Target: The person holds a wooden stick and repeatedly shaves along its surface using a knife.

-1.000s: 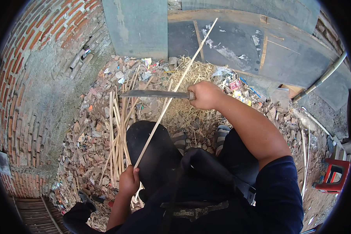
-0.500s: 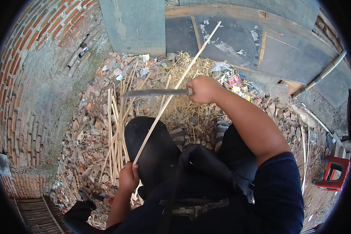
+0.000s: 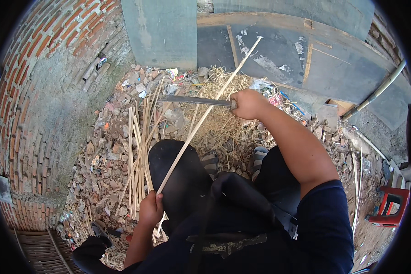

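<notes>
My left hand (image 3: pixel 150 209) is closed round the near end of a long pale bamboo strip (image 3: pixel 185 145), which slants up and away to the right across my left knee. In my right hand (image 3: pixel 248 104) is the handle of a machete (image 3: pixel 196 99). Its long dark blade points left and crosses the strip beyond my knees; whether its edge bites into the strip I cannot tell. Left of my knee lies a loose bundle of similar bamboo strips (image 3: pixel 139 155). Thin pale shavings (image 3: pixel 223 125) are heaped on the ground beneath the blade.
Broken brick and stone rubble (image 3: pixel 105 169) covers the ground, with scraps of litter. A brick wall (image 3: pixel 41 114) rises at the left, and grey panels (image 3: pixel 274 50) stand ahead. At the right are a red plastic stool (image 3: pixel 390 206) and more long strips (image 3: pixel 357 192).
My right hand and the machete have shifted a little to the right along with the strip's far end. The left hand keeps its hold near my left knee.
</notes>
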### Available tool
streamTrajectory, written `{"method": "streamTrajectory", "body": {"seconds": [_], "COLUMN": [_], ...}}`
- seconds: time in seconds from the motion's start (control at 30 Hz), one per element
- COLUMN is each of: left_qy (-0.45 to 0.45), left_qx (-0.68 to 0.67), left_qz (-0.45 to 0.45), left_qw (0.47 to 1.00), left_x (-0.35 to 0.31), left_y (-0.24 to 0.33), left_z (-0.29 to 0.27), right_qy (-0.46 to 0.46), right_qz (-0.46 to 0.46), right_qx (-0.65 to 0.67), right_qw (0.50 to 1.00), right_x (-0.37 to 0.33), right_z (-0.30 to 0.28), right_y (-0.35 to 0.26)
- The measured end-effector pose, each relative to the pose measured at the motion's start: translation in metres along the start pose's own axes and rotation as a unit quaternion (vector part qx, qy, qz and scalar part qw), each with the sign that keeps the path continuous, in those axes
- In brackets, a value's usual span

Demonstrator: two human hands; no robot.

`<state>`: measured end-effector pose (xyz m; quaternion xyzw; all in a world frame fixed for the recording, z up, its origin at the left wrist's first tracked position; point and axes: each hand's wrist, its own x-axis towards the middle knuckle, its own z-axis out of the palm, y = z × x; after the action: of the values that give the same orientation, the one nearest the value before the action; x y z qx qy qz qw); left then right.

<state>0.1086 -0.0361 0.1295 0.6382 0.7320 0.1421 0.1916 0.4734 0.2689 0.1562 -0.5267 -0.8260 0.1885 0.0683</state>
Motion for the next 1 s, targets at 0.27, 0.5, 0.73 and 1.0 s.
{"method": "streamTrajectory", "body": {"seconds": [0.27, 0.5, 0.73, 1.0], "left_qy": [0.006, 0.000, 0.024, 0.020], "left_qx": [0.012, 0.028, 0.004, 0.011], "left_qz": [-0.031, -0.023, 0.004, 0.003], "left_qw": [0.999, 0.999, 1.000, 1.000], "left_x": [-0.006, -0.004, 0.000, -0.007], "left_y": [-0.005, -0.005, 0.002, -0.012], "left_z": [0.001, 0.000, 0.002, 0.004], "right_qy": [-0.081, -0.043, -0.009, -0.045], "right_qz": [-0.057, -0.025, -0.015, -0.047], "right_qx": [-0.033, -0.007, 0.037, 0.001], "right_qw": [0.995, 0.999, 0.999, 0.998], "right_x": [-0.004, 0.001, 0.002, -0.007], "right_z": [-0.011, 0.002, 0.000, -0.007], "right_y": [-0.050, -0.022, -0.001, -0.042]}}
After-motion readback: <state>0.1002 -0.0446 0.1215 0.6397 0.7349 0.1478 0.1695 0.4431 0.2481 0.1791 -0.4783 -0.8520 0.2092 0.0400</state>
